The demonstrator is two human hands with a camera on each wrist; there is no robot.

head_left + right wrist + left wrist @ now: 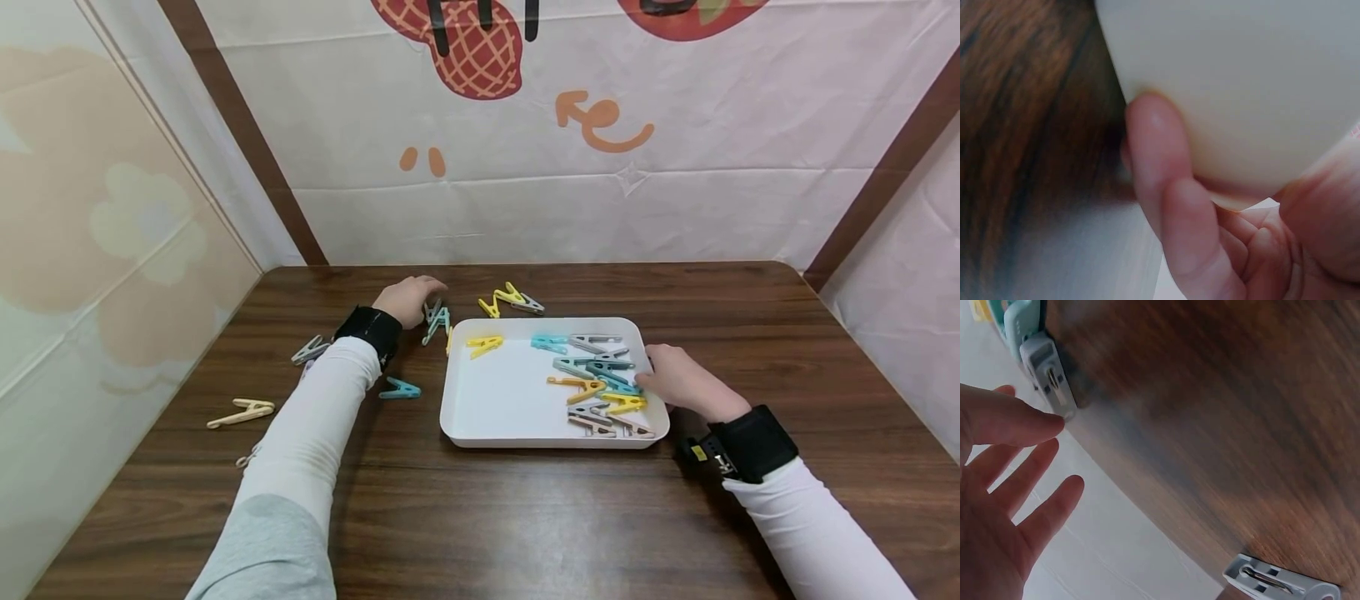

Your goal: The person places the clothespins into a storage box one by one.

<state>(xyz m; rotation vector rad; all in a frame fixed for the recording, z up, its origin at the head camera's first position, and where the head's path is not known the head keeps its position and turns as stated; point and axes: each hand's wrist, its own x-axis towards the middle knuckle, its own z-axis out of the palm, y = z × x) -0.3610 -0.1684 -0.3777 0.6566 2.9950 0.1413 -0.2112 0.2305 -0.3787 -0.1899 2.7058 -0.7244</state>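
Observation:
My left hand [408,301] reaches over the table's far left part, beside a grey clothespin and a teal clothespin [437,322]. In the left wrist view its fingers are spread, and the thumb lies by the end of the grey clothespin [1049,370]; whether they touch I cannot tell. My right hand [686,383] grips the right rim of a white tray [495,408], fingers curled under the edge in the right wrist view. Several clothespins lie in the tray's right half, an orange clothespin [577,387] among them. A yellow clothespin [484,344] is near its upper left corner.
Behind the tray lie yellow clothespins [510,293] and a grey one. Left of the tray is a blue clothespin [400,388]. Farther left are a grey clothespin [309,350] and a cream clothespin [242,412]. Printed cloth [480,208] hangs behind the wooden table [525,517].

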